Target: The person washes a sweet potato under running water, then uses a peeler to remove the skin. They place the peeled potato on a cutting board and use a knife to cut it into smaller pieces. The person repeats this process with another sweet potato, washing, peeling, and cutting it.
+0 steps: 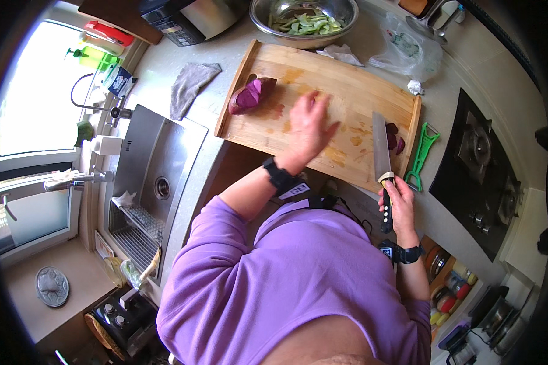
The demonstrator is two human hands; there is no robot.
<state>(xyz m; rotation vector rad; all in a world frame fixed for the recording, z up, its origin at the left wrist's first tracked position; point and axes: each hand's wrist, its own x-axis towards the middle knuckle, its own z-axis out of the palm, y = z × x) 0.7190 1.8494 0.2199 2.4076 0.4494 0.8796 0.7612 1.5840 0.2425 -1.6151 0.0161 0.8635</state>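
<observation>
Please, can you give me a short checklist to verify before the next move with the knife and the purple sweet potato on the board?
1. Right hand has a firm grip on the knife handle: ok.
2. Knife blade lies on the cutting board, pointing away from the body: ok.
3. Left hand is apart from the blade: ok.
4. Purple sweet potato is held steady: not ok; the left hand is not touching it.
5. Small purple pieces beside the blade are out of its way: cannot tell.
6. Green peeler is off the board: ok.
</observation>
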